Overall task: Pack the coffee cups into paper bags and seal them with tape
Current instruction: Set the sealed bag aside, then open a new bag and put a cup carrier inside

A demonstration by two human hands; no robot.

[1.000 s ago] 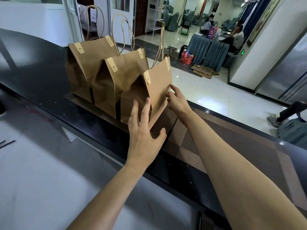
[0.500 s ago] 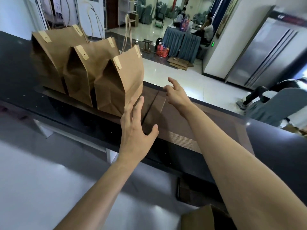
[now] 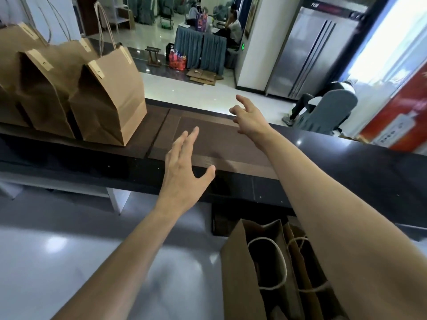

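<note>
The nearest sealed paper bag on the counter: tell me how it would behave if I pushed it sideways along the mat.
The nearest sealed paper bag would probably slide upright, since its flat base sits fully on the brown mat. Its creased thin walls suggest a high push would dent it. It may bump the neighbouring bag almost immediately.

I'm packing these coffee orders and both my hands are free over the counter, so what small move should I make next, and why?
Probably lower your right hand to the open paper bags standing below the counter. Three sealed bags already sit on the brown mat, and your left hand is also open and holding nothing.
</note>
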